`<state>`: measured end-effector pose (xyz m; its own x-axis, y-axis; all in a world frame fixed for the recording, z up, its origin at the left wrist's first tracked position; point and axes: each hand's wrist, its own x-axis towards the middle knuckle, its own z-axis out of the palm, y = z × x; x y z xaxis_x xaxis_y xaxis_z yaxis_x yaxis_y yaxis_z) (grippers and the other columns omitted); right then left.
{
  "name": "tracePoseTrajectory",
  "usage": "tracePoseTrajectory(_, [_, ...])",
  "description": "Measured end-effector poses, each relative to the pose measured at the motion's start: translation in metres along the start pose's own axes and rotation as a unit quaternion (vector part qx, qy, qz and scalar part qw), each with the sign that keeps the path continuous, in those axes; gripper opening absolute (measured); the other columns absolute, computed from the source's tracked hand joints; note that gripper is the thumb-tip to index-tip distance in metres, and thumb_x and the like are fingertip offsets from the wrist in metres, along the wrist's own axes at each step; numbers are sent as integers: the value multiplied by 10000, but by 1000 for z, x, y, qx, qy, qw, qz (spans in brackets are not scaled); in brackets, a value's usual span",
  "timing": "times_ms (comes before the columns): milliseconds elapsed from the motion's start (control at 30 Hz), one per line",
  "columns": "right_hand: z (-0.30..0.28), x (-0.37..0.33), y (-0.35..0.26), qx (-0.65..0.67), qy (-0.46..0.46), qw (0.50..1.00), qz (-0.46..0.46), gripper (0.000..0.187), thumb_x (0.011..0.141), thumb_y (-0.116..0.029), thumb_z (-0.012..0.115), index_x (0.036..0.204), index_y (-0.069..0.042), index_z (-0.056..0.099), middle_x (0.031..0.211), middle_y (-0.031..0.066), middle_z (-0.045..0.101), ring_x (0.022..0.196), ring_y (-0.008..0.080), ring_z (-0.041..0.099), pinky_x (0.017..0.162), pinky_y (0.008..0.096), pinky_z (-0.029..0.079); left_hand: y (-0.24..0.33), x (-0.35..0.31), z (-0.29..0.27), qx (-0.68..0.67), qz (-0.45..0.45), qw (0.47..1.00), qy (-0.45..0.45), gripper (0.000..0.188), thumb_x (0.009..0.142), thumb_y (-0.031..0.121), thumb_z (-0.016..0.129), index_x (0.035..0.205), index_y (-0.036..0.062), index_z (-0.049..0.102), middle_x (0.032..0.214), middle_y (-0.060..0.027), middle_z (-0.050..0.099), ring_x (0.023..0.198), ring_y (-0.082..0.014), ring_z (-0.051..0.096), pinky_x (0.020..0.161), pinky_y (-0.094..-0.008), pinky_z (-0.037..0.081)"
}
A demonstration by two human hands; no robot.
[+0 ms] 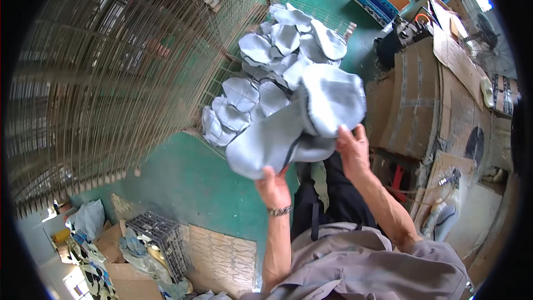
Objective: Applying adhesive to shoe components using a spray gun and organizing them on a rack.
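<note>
Silvery-grey moulded pieces (334,99), dark-edged, slightly blurred and overlapping, held in front of the person's dark trousers (355,194) at the near side of the pile: left hand (273,188) gripping the lower left edge, thumb on top, right hand (353,150) pinching the lower right edge between thumb and fingers; whether the pieces are joined cannot be told. Pile of similar grey pieces (241,94), heaped on a low wire rack (340,21), beside tall wire-mesh racking (133,78); blue-sided open carton (376,4) beyond, on green floor (189,180).
</note>
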<state>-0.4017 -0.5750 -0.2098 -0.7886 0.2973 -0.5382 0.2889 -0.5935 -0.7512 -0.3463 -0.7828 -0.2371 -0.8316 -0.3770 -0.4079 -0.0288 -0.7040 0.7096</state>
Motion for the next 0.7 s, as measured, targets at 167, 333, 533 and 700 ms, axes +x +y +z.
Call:
tracePoseTrajectory(167, [38, 96, 98, -42, -48, 993, 95, 433, 893, -225, 795, 1194, -89, 515, 988, 38, 704, 874, 115, 647, 797, 294, 519, -38, 69, -52, 11, 59, 990, 131, 664, 873, 340, 799, 1400, 76, 492, 1378, -112, 583, 1179, -312, 620, 944, -516, 564])
tracePoseTrajectory(333, [3, 201, 237, -114, -77, 972, 190, 560, 878, -304, 811, 1265, -60, 489, 1057, 72, 697, 921, 143, 668, 813, 329, 540, -160, 137, -186, 7, 42, 958, 282, 664, 863, 373, 804, 1368, 69, 499, 1337, -114, 609, 1100, -336, 658, 928, -518, 574])
tracePoseTrajectory(533, [-107, 312, 345, -426, 19, 811, 401, 893, 802, -636, 734, 1433, -78, 436, 1285, 120, 580, 1156, 307, 589, 898, 590, 500, -303, 168, -293, 40, -334, 818, 467, 908, 820, 515, 814, 1482, 77, 372, 1544, -180, 331, 1137, -405, 620, 945, -534, 560])
tracePoseTrajectory(700, [-122, 329, 327, -624, -141, 705, 307, 1088, 756, -755, 683, 1475, 2, 375, 1323, 234, 599, 1210, 358, 603, 967, 551, 489, -320, 163, -299, 98, -373, 806, 449, 956, 837, 617, 743, 1531, 110, 324, 1597, -145, 285, 1183, -387, 607, 943, -503, 569])
